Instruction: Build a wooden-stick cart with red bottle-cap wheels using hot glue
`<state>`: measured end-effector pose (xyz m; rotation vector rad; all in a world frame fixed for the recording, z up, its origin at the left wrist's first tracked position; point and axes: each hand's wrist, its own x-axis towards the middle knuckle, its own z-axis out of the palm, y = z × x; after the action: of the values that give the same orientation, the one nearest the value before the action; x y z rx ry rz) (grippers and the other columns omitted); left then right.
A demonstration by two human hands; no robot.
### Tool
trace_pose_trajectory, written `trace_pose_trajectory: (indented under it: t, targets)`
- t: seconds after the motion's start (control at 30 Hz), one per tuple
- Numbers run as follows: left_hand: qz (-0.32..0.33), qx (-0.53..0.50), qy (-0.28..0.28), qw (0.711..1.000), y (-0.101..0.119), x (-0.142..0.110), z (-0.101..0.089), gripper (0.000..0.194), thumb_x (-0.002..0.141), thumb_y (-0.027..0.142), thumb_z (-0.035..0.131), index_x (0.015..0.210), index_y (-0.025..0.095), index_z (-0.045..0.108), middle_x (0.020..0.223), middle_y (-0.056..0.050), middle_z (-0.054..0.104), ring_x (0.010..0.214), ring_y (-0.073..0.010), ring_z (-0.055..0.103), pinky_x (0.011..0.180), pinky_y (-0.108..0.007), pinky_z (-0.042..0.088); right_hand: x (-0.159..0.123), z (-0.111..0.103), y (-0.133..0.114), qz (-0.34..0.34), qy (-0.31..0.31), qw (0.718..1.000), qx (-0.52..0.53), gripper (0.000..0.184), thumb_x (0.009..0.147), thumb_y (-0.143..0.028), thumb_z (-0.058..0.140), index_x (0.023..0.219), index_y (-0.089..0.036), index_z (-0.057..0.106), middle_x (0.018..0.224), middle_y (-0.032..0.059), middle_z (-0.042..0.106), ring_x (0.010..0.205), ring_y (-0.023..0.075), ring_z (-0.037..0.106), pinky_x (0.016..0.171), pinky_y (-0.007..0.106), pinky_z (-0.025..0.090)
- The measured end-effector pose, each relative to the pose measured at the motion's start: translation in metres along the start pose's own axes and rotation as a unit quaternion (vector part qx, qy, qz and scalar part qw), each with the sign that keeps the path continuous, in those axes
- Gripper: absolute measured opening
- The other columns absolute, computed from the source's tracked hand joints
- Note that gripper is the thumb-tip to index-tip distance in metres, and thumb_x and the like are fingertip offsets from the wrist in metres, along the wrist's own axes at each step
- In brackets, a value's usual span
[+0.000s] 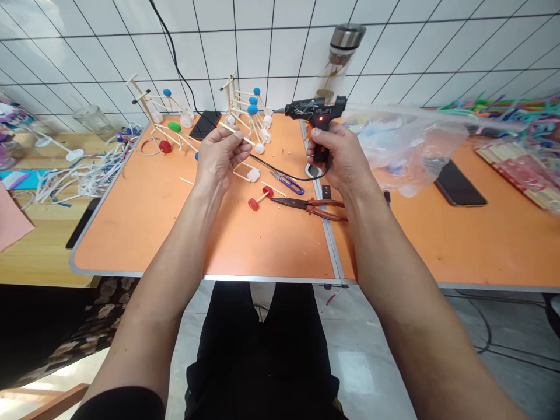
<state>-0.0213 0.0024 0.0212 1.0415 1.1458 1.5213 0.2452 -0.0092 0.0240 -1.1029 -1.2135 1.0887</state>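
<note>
Wooden stick [237, 133] resting pinched between left hand's [224, 153] thumb and fingers; right hand [335, 153] gripping black glue gun [317, 112], fingers wrapping handle.

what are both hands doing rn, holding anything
Left hand: closed, pinching a thin wooden stick.
Right hand: closed around the grip of a glue gun, red light showing.

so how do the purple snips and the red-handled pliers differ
The purple snips look smaller and slimmer; the pliers are longer and bulkier. The snips lie left of the metal seam, while the pliers cross it. The snips show whole, but the pliers' handle ends are hidden by the right arm. Both lie on the orange table, tips roughly leftward.
</note>
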Motion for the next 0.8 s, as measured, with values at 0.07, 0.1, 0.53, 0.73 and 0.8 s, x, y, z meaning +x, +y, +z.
trace_pose_trajectory:
  t: [0.07, 0.1, 0.53, 0.73, 0.8]
  targets:
    - [-0.02, -0.022, 0.016, 0.999, 0.001, 0.0, 0.0, 0.034, 0.093, 0.028, 0.103, 0.09, 0.03, 0.069, 0.084, 0.002, 0.085, 0.085, -0.0172, 0.09, 0.074, -0.023, 0.075, -0.003, 0.004, -0.003, 0.0, -0.012, 1.0, 0.002, 0.052, 0.09, -0.063, 0.104, 0.093, -0.031, 0.064, 0.087, -0.002, 0.069, 0.075, 0.0168, 0.068, 0.06, 0.029, 0.058]
    - [-0.03, -0.033, 0.023, 0.999, 0.001, 0.0, 0.001, 0.035, 0.094, 0.028, 0.102, 0.089, 0.029, 0.068, 0.085, 0.001, 0.086, 0.088, -0.0175, 0.091, 0.075, -0.023, 0.076, -0.005, 0.006, -0.005, 0.001, -0.017, 1.0, -0.003, 0.054, 0.091, -0.068, 0.104, 0.093, -0.031, 0.065, 0.087, -0.0014, 0.069, 0.074, 0.0167, 0.068, 0.058, 0.029, 0.057]
    - [-0.009, -0.032, -0.007, 0.999, -0.003, 0.016, -0.015, 0.031, 0.1, 0.032, 0.102, 0.092, 0.025, 0.073, 0.089, -0.007, 0.086, 0.106, -0.029, 0.096, 0.09, -0.036, 0.084, -0.026, 0.024, -0.017, -0.072, -0.038, 0.993, -0.087, 0.064, 0.095, -0.09, 0.097, 0.101, -0.032, 0.07, 0.094, 0.0017, 0.076, 0.07, 0.0182, 0.067, 0.06, 0.033, 0.054]
    - [-0.019, -0.058, 0.011, 0.998, -0.003, 0.016, -0.014, 0.03, 0.101, 0.033, 0.103, 0.093, 0.025, 0.075, 0.086, -0.007, 0.085, 0.105, -0.028, 0.096, 0.089, -0.035, 0.084, -0.03, 0.027, -0.014, -0.095, -0.041, 0.99, -0.098, 0.064, 0.096, -0.092, 0.094, 0.096, -0.033, 0.069, 0.082, 0.0012, 0.069, 0.069, 0.0207, 0.061, 0.062, 0.036, 0.053]
    - [-0.02, -0.056, -0.001, 0.998, -0.004, 0.017, -0.015, 0.031, 0.101, 0.033, 0.103, 0.091, 0.025, 0.074, 0.088, -0.008, 0.086, 0.106, -0.0287, 0.096, 0.089, -0.035, 0.084, -0.03, 0.027, -0.013, -0.093, -0.037, 0.99, -0.101, 0.063, 0.095, -0.093, 0.094, 0.097, -0.034, 0.07, 0.078, 0.0005, 0.065, 0.068, 0.0223, 0.062, 0.061, 0.037, 0.054]
